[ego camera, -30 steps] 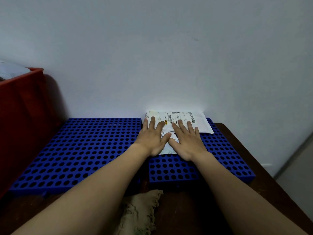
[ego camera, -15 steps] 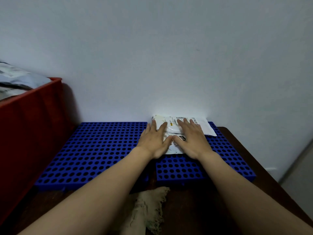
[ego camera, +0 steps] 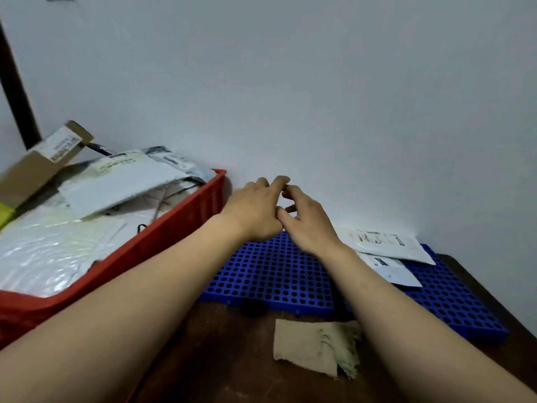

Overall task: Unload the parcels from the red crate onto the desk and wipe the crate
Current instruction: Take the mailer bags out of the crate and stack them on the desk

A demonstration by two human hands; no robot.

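1. Far left on the desk (ego camera: 226, 359), the red crate (ego camera: 180, 222) sits loaded, packed above its rim.
2. Up in its far-left corner leans one brown cardboard box (ego camera: 32, 167). It carries a white label with barcode-style print, but it's too blurred to read. One yellow corner (ego camera: 4, 215) peeks in at the frame's left edge.
3. Across the crate's far end is a heap of grey-white mailers (ego camera: 122, 181). I count at least three, and every label is printed but illegible. On the near side one big white bubble mailer (ego camera: 43, 251) lies flat.
4. Just right of the crate's far corner is the left hand (ego camera: 255, 210), up in the air with fingers loosely curled and nothing in it.
5. Right beside it and touching it is the right hand (ego camera: 308, 225), also loosely curled and empty.
6. Under both hands are two blue mats (ego camera: 270, 277) full of round holes, laid side by side on the dark wood against the wall (ego camera: 319, 97).
7. Between the forearms, one tan cloth (ego camera: 313, 350) lies crumpled on bare desk, just near of the mats.
8. Far right, two white parcels (ego camera: 383, 242) are out of the crate and lie overlapping on the right-hand mat, close to the wall. Both show black print, and the far one has a small yellow mark, but the text is too small to make out.
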